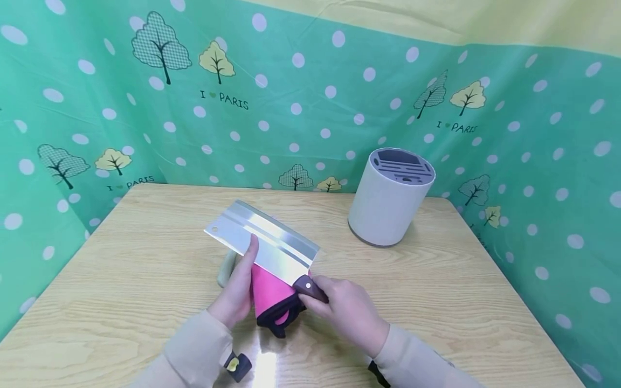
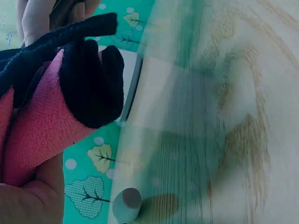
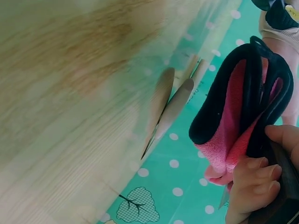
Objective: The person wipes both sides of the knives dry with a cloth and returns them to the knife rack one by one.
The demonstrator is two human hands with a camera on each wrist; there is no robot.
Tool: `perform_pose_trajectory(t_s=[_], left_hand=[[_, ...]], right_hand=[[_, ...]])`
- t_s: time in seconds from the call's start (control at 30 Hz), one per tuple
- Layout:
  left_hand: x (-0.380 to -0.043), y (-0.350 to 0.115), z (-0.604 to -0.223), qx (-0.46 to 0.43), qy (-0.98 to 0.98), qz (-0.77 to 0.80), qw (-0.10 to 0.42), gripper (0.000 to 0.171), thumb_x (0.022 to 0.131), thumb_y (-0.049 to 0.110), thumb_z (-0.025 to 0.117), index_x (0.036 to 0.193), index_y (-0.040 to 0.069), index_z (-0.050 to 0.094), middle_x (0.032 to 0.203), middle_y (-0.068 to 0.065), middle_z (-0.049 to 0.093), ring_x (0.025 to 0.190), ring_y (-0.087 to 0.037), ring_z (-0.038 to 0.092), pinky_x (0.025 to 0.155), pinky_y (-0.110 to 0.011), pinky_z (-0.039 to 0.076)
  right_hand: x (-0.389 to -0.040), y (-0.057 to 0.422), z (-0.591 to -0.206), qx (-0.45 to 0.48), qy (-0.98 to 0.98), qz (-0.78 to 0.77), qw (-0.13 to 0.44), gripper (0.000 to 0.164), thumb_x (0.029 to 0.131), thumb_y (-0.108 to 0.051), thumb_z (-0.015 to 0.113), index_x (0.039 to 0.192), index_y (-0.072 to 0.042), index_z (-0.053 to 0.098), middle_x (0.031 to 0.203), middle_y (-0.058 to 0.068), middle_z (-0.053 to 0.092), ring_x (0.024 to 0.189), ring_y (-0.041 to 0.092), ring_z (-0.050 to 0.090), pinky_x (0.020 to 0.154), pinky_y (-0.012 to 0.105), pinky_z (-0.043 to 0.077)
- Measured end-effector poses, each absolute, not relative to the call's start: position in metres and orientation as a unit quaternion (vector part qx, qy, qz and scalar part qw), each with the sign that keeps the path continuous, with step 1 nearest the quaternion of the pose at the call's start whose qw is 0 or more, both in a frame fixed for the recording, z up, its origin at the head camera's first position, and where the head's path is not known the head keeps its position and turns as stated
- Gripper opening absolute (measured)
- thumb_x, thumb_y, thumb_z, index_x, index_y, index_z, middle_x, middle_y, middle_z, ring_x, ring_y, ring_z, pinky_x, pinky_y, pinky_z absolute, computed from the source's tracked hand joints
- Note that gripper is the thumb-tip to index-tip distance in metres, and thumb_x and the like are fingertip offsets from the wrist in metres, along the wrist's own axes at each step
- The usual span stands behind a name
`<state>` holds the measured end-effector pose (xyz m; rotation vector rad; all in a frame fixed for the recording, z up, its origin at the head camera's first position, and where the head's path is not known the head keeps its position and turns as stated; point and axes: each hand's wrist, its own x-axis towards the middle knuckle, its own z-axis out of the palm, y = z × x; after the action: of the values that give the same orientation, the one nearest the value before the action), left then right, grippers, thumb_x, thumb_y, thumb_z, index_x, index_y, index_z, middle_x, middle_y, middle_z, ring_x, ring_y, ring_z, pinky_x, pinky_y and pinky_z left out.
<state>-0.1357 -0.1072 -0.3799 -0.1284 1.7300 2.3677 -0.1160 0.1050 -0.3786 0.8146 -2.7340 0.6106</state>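
A cleaver [image 1: 262, 234] with a broad steel blade is held aloft over the table, its blade pointing to the far left. My right hand [image 1: 346, 304] grips its dark handle [image 3: 275, 186]. A pink cloth [image 1: 269, 288] with black trim is folded against the lower edge of the blade. My left hand [image 1: 237, 285] holds the cloth from the left, its thumb up along the near face of the blade. The left wrist view shows the bunched cloth [image 2: 42, 135] above my left hand [image 2: 28, 200]; the blade is mostly hidden there.
A white round knife block [image 1: 388, 199] with a dark slotted top stands at the back right. Behind my left hand a pale-handled utensil [image 1: 226, 267] lies on the wooden table [image 1: 461, 302], partly hidden. A dotted green curtain [image 1: 310, 108] hangs behind.
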Motion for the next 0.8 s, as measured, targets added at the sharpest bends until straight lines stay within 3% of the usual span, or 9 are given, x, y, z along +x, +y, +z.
perform_pose_trajectory(t_s=[0.17,0.43,0.6,0.8], left_hand=[[-0.1359,-0.1066,-0.3799,-0.028,0.587,0.803,0.1,0.069,0.097,0.07,0.028,0.153,0.029,0.032,0.15,0.001,0.041,0.129,-0.007,0.043,0.117,-0.033,0.02],[-0.1348,-0.1054,-0.3805,-0.02,0.586,0.803,0.107,0.065,0.098,0.068,0.029,0.155,0.037,0.027,0.153,0.004,0.039,0.133,-0.009,0.04,0.117,-0.032,0.02],[-0.1353,-0.1049,-0.3822,-0.01,0.569,0.816,0.105,0.06,0.099,0.066,0.029,0.154,0.042,0.027,0.154,0.009,0.037,0.138,-0.009,0.036,0.118,-0.031,0.019],[-0.1374,-0.1047,-0.3835,0.011,0.553,0.828,0.093,0.056,0.1,0.064,0.028,0.153,0.044,0.029,0.156,0.019,0.034,0.144,-0.007,0.03,0.121,-0.033,0.013]], right_hand=[[-0.1163,0.1038,-0.3778,0.281,-0.931,0.206,0.111,0.042,0.092,-0.038,0.069,0.122,-0.009,0.069,0.09,0.006,0.077,0.062,0.011,0.064,0.053,0.026,0.049],[-0.1176,0.1021,-0.3769,0.287,-0.929,0.208,0.111,0.036,0.092,-0.037,0.069,0.115,-0.01,0.071,0.076,-0.001,0.071,0.057,0.007,0.055,0.05,0.024,0.045],[-0.1171,0.102,-0.3768,0.285,-0.93,0.203,0.109,0.025,0.092,-0.038,0.069,0.093,-0.013,0.067,0.067,-0.006,0.062,0.054,0.005,0.049,0.047,0.021,0.04],[-0.1163,0.1026,-0.3767,0.282,-0.93,0.21,0.107,0.03,0.092,-0.038,0.069,0.077,-0.016,0.056,0.062,-0.007,0.056,0.052,0.005,0.045,0.046,0.021,0.036]])
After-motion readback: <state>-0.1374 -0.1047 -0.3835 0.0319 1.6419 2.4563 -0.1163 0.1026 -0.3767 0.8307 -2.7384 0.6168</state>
